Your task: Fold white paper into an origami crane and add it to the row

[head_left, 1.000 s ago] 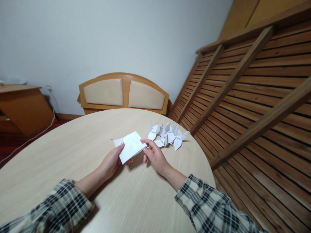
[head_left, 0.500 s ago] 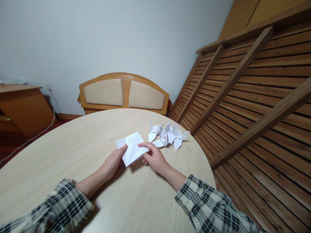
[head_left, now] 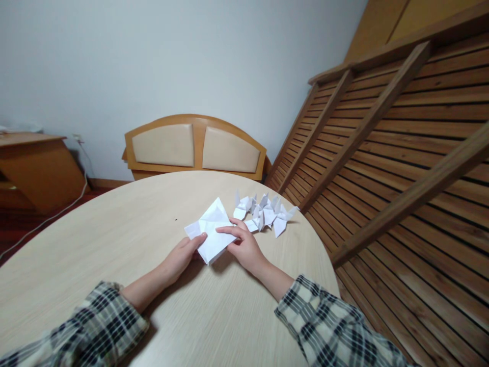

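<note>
A folded sheet of white paper [head_left: 214, 224] is held between both hands over the table, with creases across it and a pointed corner facing away from me. My left hand [head_left: 183, 257] pinches its left side, thumb on top and the other fingers hidden beneath. On the right edge, my right hand [head_left: 244, 245] grips the paper with its index finger lying across the upper face. Just beyond my right hand stand several white folded paper cranes [head_left: 263, 214], grouped close together.
The round pale wooden table [head_left: 153, 224] spreads under my hands. A headboard with two cream panels [head_left: 164, 145] stands behind it against the wall. Wooden slats [head_left: 382, 168] lean along the right side. At the far left are a desk [head_left: 38, 168] and a white cable [head_left: 57, 216].
The paper has shifted slightly right, and its far corner now reaches further away as a raised point. My left thumb has moved right, and the right hand's fingers have spread somewhat over the paper.
</note>
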Demonstrator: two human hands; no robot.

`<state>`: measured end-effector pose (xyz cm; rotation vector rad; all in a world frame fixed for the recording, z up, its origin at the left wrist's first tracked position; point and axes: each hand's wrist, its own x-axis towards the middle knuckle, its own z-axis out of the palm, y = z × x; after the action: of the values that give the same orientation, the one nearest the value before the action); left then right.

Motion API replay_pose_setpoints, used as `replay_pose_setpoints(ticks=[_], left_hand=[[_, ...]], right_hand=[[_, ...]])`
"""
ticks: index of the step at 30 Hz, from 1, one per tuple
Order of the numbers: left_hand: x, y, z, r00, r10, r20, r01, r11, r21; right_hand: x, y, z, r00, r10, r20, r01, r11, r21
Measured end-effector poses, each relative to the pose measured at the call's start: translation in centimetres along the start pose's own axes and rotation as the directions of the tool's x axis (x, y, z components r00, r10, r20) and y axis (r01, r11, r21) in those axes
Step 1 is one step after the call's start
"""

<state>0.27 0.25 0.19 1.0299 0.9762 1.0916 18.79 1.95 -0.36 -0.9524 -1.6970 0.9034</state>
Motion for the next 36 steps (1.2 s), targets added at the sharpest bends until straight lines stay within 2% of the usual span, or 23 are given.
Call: replay_pose_setpoints(ticks=[5, 10, 17, 25, 32, 36], left_hand=[[-0.22, 0.67, 0.29, 1.0, 0.003, -0.001, -0.003, 0.995, -0.095], [-0.13, 1.0, 0.01, 0.998, -0.011, -0.062, 0.001, 0.986, -0.169], [-0.17, 0.9, -0.01, 0.999, -0.008, -0.042, 0.002, 0.99, -0.138], [-0.17, 0.76, 0.01, 0.999, -0.006, -0.031, 0.002, 0.994, -0.11], [0.19, 0.34, -0.2, 0.998, 0.008, -0.057, -0.015, 0.994, -0.107], [-0.06, 0.37, -0.18, 0.997, 0.043, -0.062, -0.045, 0.999, -0.027]], right_hand=[[-0.04, -0.01, -0.04, 1.0, -0.021, 0.002, 0.021, 0.999, 0.03], [-0.19, -0.2, -0.03, 0.998, -0.011, 0.068, 0.011, 1.0, -0.002], [-0.04, 0.12, -0.06, 0.999, -0.029, 0.043, 0.031, 0.998, -0.06], [0.22, 0.41, -0.18, 0.999, -0.044, 0.01, 0.045, 0.998, -0.054], [0.52, 0.38, -0.13, 0.998, -0.006, -0.063, 0.005, 1.0, -0.018], [0.7, 0.1, -0.13, 0.998, 0.015, -0.069, -0.016, 1.0, -0.003]])
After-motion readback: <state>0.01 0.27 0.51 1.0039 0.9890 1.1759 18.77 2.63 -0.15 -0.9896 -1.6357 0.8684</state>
